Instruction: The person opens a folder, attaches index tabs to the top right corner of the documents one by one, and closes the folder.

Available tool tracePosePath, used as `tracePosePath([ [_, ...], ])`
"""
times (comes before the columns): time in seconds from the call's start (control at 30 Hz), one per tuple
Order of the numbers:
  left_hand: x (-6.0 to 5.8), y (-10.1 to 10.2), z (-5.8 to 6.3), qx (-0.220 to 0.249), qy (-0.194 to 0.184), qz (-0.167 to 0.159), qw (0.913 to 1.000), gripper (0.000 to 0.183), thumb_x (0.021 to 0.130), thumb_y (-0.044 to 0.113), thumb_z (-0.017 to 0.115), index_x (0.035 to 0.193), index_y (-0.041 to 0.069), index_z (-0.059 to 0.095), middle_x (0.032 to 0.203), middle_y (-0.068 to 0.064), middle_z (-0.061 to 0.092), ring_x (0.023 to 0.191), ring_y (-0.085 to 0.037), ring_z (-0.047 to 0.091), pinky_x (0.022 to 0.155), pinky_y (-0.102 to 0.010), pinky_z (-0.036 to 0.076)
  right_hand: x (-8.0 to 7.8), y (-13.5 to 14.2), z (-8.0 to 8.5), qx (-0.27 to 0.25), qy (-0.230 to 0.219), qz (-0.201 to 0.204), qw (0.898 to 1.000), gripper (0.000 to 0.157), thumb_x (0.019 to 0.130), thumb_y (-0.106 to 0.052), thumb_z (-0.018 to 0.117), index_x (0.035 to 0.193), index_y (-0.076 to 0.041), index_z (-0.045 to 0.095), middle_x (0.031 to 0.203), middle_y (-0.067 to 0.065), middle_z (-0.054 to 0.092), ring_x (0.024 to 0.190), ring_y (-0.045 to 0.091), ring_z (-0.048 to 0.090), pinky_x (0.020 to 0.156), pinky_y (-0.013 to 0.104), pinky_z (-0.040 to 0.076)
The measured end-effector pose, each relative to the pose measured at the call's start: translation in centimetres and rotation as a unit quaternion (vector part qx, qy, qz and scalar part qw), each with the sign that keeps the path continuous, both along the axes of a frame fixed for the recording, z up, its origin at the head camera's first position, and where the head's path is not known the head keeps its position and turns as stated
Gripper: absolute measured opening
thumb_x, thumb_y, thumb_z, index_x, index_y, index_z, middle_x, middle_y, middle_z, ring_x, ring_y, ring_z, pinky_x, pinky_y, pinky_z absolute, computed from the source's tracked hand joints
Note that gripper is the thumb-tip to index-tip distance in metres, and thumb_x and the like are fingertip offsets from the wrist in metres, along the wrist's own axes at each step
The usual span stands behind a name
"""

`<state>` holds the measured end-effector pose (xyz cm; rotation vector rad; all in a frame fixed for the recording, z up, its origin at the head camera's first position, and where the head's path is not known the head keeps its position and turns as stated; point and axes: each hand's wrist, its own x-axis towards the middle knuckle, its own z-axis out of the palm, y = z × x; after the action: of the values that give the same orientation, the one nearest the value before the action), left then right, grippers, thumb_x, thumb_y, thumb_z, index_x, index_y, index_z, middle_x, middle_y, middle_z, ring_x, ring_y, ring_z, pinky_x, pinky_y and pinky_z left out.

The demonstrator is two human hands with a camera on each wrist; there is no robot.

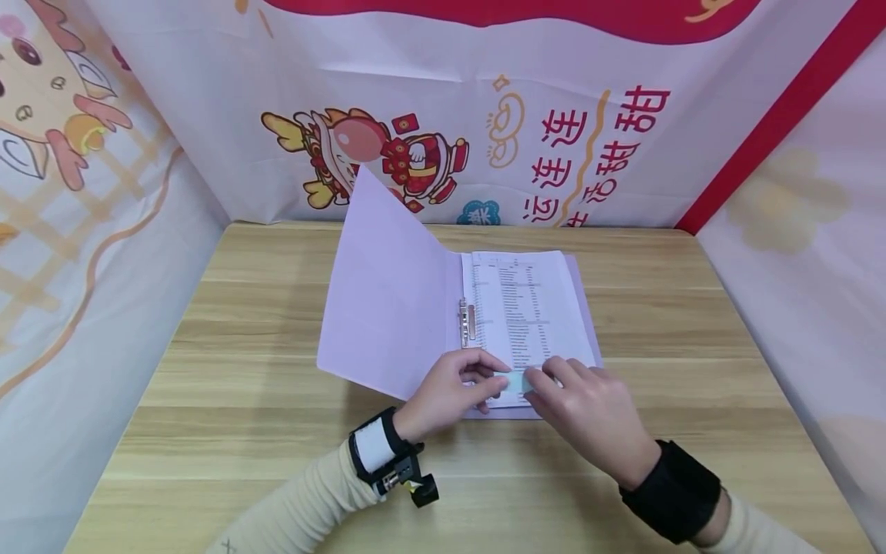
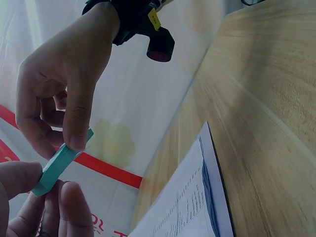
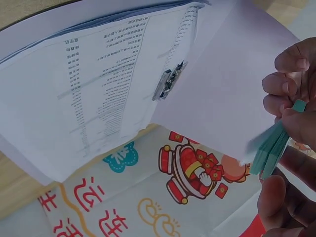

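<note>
A small teal strip [image 1: 514,382], like a slim pad of sticky notes, is held between both hands above the lower part of the printed sheets [image 1: 526,308]. My left hand [image 1: 450,388] pinches its left end between thumb and fingers, and my right hand [image 1: 588,408] pinches the other end. In the right wrist view the teal strip [image 3: 271,148] looks split lengthwise into layers at one end. Beneath lies an open lilac folder [image 1: 394,292], its cover raised to the left. Its metal clip [image 1: 465,323] sits along the sheets' left edge.
The folder rests on a wood-grain table [image 1: 228,369]. A printed cloth [image 1: 588,61] hangs behind the table, and a side cloth [image 1: 55,269] hangs on the left. Black bands with small cameras are strapped round the wrists.
</note>
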<state>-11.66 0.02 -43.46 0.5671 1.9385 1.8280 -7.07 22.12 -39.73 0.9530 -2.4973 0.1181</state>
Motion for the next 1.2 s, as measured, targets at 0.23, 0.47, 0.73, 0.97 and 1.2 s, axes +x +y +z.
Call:
tracePosePath([
  [0.23, -0.12, -0.11, -0.09, 0.011, 0.022, 0.052, 0.9984, 0.017, 0.098, 0.011, 0.068, 0.110, -0.001, 0.071, 0.094, -0.016, 0.070, 0.073, -0.025, 0.066, 0.065, -0.029, 0.059, -0.52, 0.11, -0.04, -0.006, -0.008, -0.022, 1.000, 0.042, 0.074, -0.024, 0.093, 0.107, -0.004, 0.076, 0.093, 0.012, 0.069, 0.072, 0.024, 0.069, 0.056, 0.035, 0.059],
  [0.47, -0.32, -0.20, -0.14, 0.020, 0.028, 0.069, 0.9970, 0.011, 0.097, 0.008, 0.069, 0.104, 0.000, 0.072, 0.096, -0.012, 0.071, 0.079, -0.029, 0.066, 0.063, -0.027, 0.058, -0.99, 0.60, -0.17, -0.011, -0.009, -0.036, 0.999, 0.051, 0.074, -0.022, 0.093, 0.118, -0.002, 0.075, 0.093, 0.015, 0.069, 0.069, 0.025, 0.069, 0.053, 0.031, 0.056],
  [0.73, -0.40, -0.19, -0.18, 0.018, 0.031, 0.073, 0.9967, 0.011, 0.097, 0.009, 0.068, 0.103, 0.000, 0.071, 0.099, -0.011, 0.072, 0.078, -0.015, 0.064, 0.065, -0.028, 0.058, -0.93, 0.64, -0.35, -0.017, 0.004, -0.021, 1.000, 0.047, 0.077, -0.017, 0.090, 0.119, -0.003, 0.075, 0.093, 0.015, 0.068, 0.068, 0.024, 0.068, 0.051, 0.032, 0.056],
  [0.97, -0.46, -0.18, -0.20, 0.023, 0.030, 0.075, 0.9965, 0.013, 0.097, 0.010, 0.068, 0.104, -0.002, 0.070, 0.102, -0.013, 0.072, 0.080, -0.014, 0.065, 0.066, -0.028, 0.058, -0.76, 0.58, -0.32, -0.019, 0.005, -0.022, 1.000, 0.046, 0.076, -0.018, 0.090, 0.118, -0.004, 0.076, 0.092, 0.014, 0.068, 0.067, 0.024, 0.068, 0.052, 0.033, 0.056],
  [1.2, -0.49, -0.18, -0.42, 0.021, 0.033, 0.082, 0.9959, 0.011, 0.097, 0.008, 0.069, 0.103, 0.000, 0.071, 0.104, -0.011, 0.072, 0.081, -0.013, 0.065, 0.067, -0.029, 0.059, -0.52, 0.43, -0.23, -0.023, 0.004, -0.022, 0.999, 0.039, 0.075, -0.021, 0.091, 0.107, -0.003, 0.078, 0.092, 0.013, 0.069, 0.071, 0.025, 0.069, 0.054, 0.036, 0.058],
])
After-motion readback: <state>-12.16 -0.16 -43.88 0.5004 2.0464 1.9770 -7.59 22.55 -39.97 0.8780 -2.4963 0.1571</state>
